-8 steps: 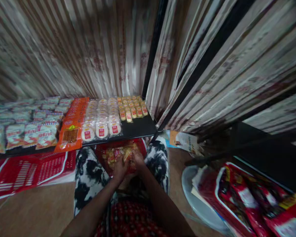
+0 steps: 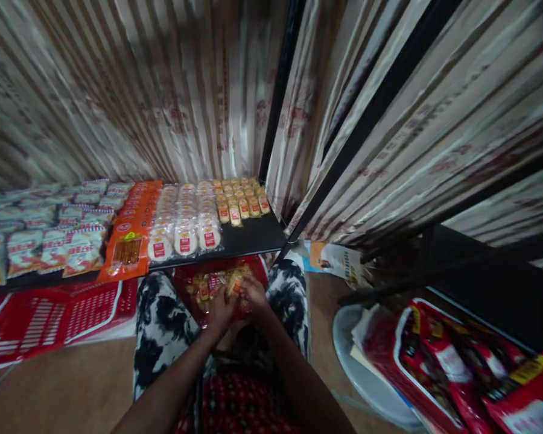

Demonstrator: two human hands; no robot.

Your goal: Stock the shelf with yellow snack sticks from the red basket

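Observation:
Between my knees stands a red basket [image 2: 259, 269] with several small yellow snack packets inside. Over it, my left hand [image 2: 221, 308] grips a yellow snack packet [image 2: 234, 285] that has a red label. The fingers of my right hand [image 2: 254, 293] are closed on the packet's other side. Above the basket, on the black shelf [image 2: 253, 236], matching yellow packets [image 2: 244, 205] lie in rows at the right end. Beside them are rows of round white wrapped crackers [image 2: 185, 241].
Left along the shelf lie an orange snack bag [image 2: 129, 241] and several white bags [image 2: 54, 247]. Below them is another red basket [image 2: 90, 307]. On my right, a basket of red packages [image 2: 457, 361] sits by a grey round stool [image 2: 348, 337]. Black metal posts [image 2: 344, 163] cross the curtain [image 2: 185, 90].
The packet between my hands has turned slightly, and its label shows more clearly. Both hands stay over the basket. The view has shifted very slightly.

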